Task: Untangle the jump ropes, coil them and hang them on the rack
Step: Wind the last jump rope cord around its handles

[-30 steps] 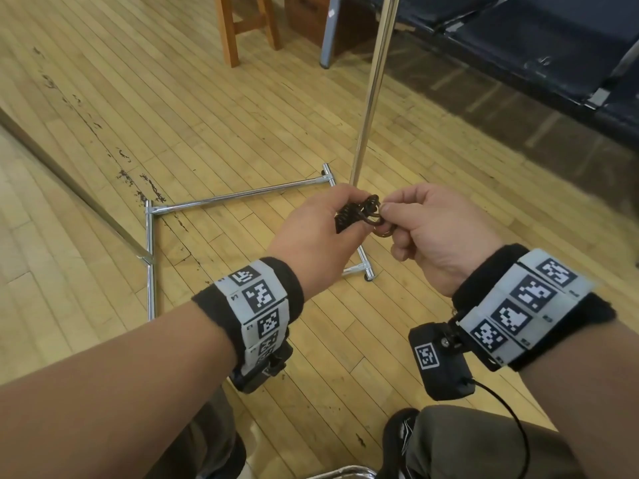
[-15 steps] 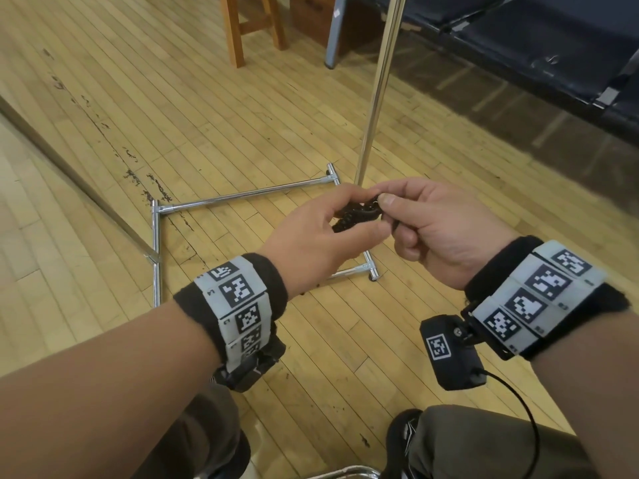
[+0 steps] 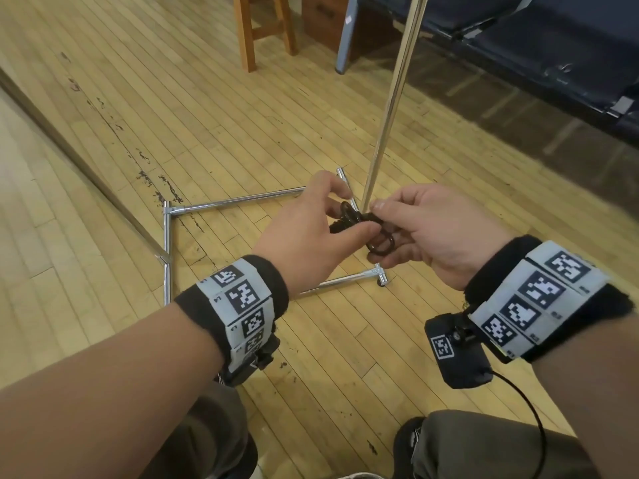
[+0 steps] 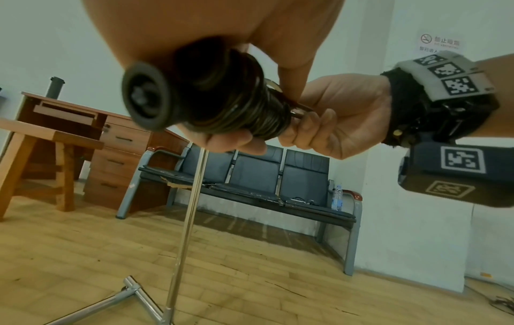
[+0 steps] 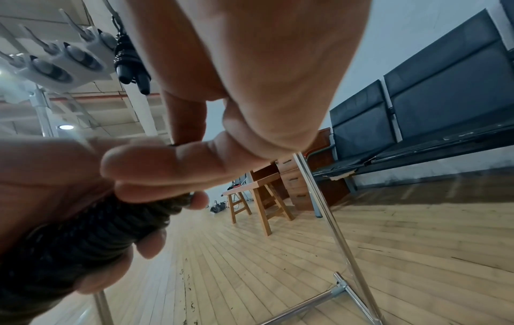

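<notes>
A dark jump rope is wound into a tight coil around its handles and held above the floor in front of the chrome rack pole. My left hand grips the coil from the left, and a handle's round end cap pokes out below the palm. My right hand pinches the rope end, where a small loop hangs under the fingers. In the right wrist view the coil sits between both hands. Another coiled rope hangs from the white hook rail overhead.
The rack's chrome base lies on the wooden floor under my hands. A wooden stool, a wooden desk and a row of dark seats stand behind. A metal strip crosses the floor at left.
Both hands kept hold of the coil. They have drawn slightly apart, and a loop of rope now shows below my right fingers.
</notes>
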Available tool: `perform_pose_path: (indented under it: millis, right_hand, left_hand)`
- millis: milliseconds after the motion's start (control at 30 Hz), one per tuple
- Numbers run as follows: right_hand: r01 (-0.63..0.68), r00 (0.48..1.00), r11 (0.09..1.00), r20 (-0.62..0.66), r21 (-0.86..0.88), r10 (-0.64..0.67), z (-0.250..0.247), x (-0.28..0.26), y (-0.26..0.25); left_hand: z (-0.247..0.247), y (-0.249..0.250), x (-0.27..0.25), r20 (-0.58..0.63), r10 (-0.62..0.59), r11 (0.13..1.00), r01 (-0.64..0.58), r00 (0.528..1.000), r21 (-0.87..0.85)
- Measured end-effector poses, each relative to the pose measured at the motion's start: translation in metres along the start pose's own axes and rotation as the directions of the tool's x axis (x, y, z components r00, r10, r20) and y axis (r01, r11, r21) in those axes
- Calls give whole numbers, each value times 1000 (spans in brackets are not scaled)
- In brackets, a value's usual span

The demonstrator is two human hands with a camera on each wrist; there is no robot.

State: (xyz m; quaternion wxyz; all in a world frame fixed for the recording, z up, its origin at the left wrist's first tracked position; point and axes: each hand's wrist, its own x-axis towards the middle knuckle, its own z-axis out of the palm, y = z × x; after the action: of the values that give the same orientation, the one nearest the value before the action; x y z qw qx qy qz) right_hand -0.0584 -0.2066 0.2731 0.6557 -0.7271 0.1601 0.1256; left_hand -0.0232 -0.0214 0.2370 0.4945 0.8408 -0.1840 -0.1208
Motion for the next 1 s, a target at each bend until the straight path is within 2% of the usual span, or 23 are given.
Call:
perform_pose_path:
  millis: [100,233,367,433,500,533,567,767,900,933,1000]
  right_hand:
    - [-28,1000,999,0,-26,28,1,2,-1]
    - [-33,998,985,-53,-171,25,6,5,3]
    - [-57,997,956,-58,-288,42,4,6,4]
    - [-11,998,896,-66,-445,-20,4,6,4]
    - [48,988,762,-83,-646,-132,6,6,4]
    - [61,979,719,-98,-693,-178,7,6,4]
    - [69,971,714,-117,-697,-208,8,7,3]
    - [88,929,822,-252,-563,-271,0,6,-3]
    - [143,865,925,-409,-352,-289,-13,5,-10]
    - [152,866,942,-419,-299,-273,-13,6,-11]
    - [132,910,974,-368,-184,-193,-12,7,-10]
  left_hand:
    - [-3,-2,0,-9,-3,989,5,1000,149]
    - [-1,-3,0,2,43,936,-41,999,349]
    - [4,-3,-3,35,114,900,-118,993,419]
    - [5,-4,-2,67,121,889,-138,990,436]
    - [7,-5,-1,99,99,884,-133,990,448]
    - [8,-5,0,111,87,885,-128,990,448]
    - [8,-4,2,117,84,886,-128,990,445]
    - [13,6,4,139,174,839,-221,975,497]
    - [17,12,5,122,166,883,-203,978,424]
    - [16,13,5,116,153,891,-188,981,412]
    - [15,11,5,126,119,892,-161,985,422]
